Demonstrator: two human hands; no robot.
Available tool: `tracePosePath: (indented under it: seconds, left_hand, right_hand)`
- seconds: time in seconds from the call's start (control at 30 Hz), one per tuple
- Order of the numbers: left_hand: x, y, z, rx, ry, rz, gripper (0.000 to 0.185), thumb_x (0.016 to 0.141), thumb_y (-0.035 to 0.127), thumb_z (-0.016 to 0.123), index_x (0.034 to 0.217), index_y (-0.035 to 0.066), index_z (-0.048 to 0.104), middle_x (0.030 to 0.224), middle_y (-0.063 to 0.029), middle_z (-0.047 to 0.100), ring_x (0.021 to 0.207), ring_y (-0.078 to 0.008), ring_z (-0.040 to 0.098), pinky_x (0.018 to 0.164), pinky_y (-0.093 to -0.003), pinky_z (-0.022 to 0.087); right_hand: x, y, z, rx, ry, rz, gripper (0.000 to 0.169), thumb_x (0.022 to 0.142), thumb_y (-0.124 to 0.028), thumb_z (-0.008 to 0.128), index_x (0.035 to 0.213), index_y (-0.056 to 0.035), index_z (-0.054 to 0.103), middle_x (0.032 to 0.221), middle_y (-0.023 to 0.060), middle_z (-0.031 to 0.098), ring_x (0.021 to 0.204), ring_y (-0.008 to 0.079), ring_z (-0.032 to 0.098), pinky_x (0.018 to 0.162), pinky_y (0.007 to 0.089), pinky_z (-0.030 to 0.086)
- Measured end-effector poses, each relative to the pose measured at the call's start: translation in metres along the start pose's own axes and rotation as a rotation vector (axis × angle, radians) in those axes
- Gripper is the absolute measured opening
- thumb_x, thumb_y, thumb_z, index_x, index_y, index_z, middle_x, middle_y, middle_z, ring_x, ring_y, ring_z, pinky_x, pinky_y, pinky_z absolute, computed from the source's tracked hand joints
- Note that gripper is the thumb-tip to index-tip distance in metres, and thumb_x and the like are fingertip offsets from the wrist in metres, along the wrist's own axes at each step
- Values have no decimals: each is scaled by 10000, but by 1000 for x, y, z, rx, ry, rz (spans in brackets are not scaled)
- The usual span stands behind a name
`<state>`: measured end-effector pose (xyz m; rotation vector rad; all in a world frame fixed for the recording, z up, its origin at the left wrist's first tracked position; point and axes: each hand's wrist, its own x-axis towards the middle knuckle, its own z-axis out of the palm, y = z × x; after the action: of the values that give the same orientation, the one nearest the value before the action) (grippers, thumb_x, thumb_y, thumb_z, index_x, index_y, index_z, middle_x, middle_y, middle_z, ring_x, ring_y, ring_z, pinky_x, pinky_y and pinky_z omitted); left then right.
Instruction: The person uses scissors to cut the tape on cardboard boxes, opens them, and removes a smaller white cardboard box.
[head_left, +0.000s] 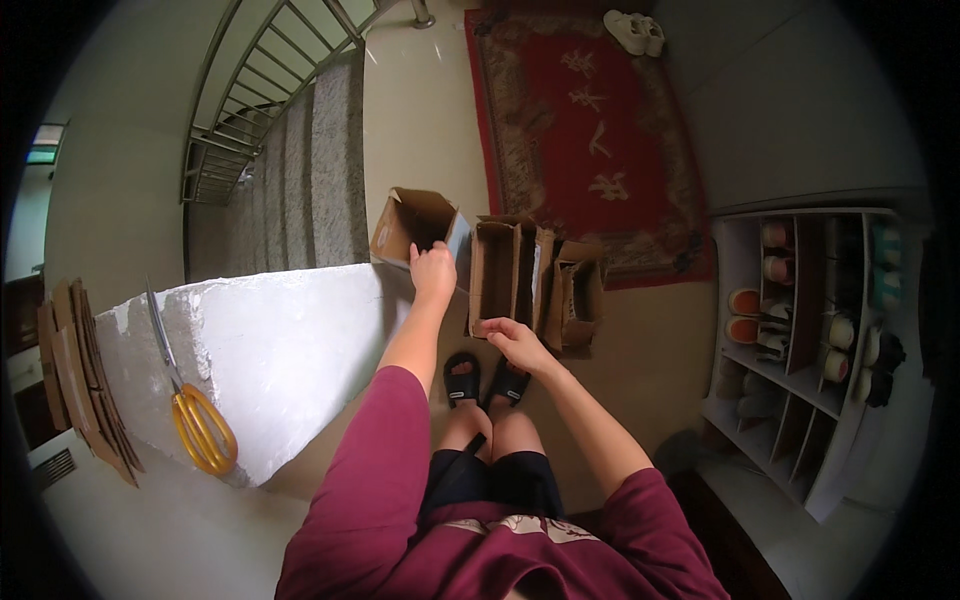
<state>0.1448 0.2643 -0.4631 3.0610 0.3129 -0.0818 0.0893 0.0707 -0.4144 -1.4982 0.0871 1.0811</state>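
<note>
Before me on the floor several open cardboard boxes stand in a row. My left hand (433, 271) is at the near rim of the leftmost cardboard box (390, 234), its fingers over the edge and partly hidden. Just right of it is a narrow, tall cardboard box (495, 262), open at the top. The fingers of my right hand (514, 341) touch or hover at this box's near corner; the contact is unclear. Farther right, a cardboard box (581, 300) has smaller cardboard nested inside. Scissors with yellow handles (204, 431) lie on the white ledge at the left.
A white ledge (300, 322) borders descending stairs (330, 157) with a metal railing (270, 60). Flattened cardboard (82, 375) leans at the far left. A red doormat (592, 142) lies ahead, with white shoes (634, 33). A shoe rack (814, 394) stands at the right.
</note>
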Motion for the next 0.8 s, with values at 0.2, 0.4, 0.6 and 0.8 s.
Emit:
tracePosePath:
  seconds: [0.2, 0.4, 0.6, 0.8]
  left_hand:
    - [35, 17, -72, 30, 145, 173, 26, 670, 3, 528, 661, 22, 543, 579, -178, 596, 623, -278, 624, 937, -431, 378]
    - [56, 14, -182, 126, 313, 222, 50, 661, -14, 526, 650, 34, 530, 538, -154, 583, 571, -280, 618, 943, -438, 375]
    - [34, 22, -382, 46, 563, 264, 86, 683, -31, 473, 746, 23, 498, 547, -160, 580, 527, -284, 601, 962, -444, 355]
    - [-38, -3, -584, -269, 719, 61, 98, 830, 66, 456, 751, 36, 507, 590, -165, 599, 560, -308, 617, 554, -414, 513]
  right_hand:
    - [-7, -5, -8, -33, 117, -114, 318, 812, -156, 493, 1075, 16, 549, 965, 83, 619, 903, 157, 562, 812, 268, 434]
    - [-40, -70, -10, 66, 93, -81, 311, 835, -155, 495, 1111, -19, 531, 988, 39, 592, 852, 103, 528, 720, 238, 426]
    - [-91, -164, -11, 85, 242, -129, 347, 848, -190, 475, 1161, -42, 499, 1055, 66, 574, 929, 151, 533, 764, 308, 442]
    - [-146, -290, -38, 147, 411, -224, 602, 879, -402, 396, 1349, -49, 264, 1352, 182, 331, 1221, 294, 362, 964, 415, 340]
